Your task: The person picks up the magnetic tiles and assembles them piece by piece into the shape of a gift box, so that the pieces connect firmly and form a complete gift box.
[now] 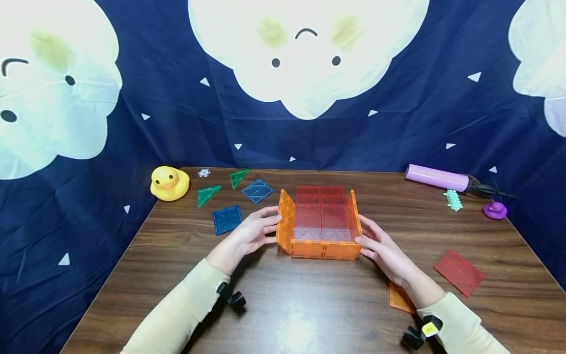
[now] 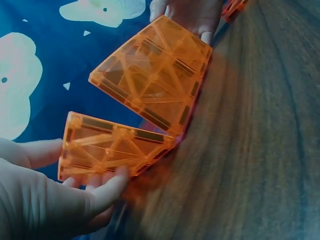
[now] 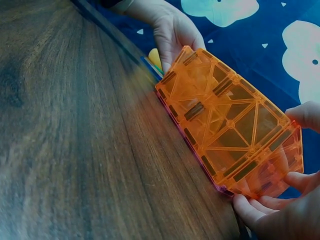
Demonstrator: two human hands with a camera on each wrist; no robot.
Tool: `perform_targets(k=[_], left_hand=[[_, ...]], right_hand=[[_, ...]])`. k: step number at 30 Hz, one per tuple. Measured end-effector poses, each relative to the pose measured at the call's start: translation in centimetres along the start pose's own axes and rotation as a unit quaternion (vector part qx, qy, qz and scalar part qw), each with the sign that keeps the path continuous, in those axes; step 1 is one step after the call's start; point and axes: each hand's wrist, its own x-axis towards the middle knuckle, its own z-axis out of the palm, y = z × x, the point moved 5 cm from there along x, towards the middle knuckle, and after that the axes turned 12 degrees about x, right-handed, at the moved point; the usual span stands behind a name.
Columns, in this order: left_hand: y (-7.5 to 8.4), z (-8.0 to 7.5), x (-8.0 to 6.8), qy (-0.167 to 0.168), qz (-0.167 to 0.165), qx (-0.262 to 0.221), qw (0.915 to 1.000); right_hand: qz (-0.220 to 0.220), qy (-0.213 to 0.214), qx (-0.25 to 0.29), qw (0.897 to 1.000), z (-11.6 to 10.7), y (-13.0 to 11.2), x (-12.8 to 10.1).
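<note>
While left hand holds the leaning orange panel mid-frame, right hand grips the box. Uneven pushing could detach that panel.

On the table, the tile box sits between the left hand, at its left wall, and the right hand, at its right. Left of it lie 2 square tiles, with 2 triangle tiles behind the nearer square. A duck stands at the back-left corner, a chip just right of it. At back right lies a tube; before it, a toy piece, with another duck to the right. Nearer the front right lies a flat tile.
</note>
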Motion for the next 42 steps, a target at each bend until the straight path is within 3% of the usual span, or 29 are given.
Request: perform_targets(k=[9,19,30,35,42], left_hand=[[-0.3,1.4,0.1,-0.038,0.006,0.026,0.9989],[-0.2,2.1,0.1,-0.008,0.009,0.057,0.9983],[-1.7,4.3,-3.1,-0.003,0.038,0.089,0.9954],[-1.9,5.0,-3.9,0.013,0.059,0.083,0.9947],[-2.1,5.7,-4.6,0.019,0.076,0.07,0.9945]], right_hand=[[0.001,-0.002,-0.003,1.0,0.0,-0.1,0.0],[-0.003,-0.001,-0.003,1.0,0.0,-0.1,0.0],[0.008,0.009,-0.016,1.0,-0.2,-0.6,0.1],[-0.003,0.024,-0.01,1.0,-0.9,-2.1,2.2],[-0.056,0.028,-0.018,0.998,-2.0,-3.7,6.2]])
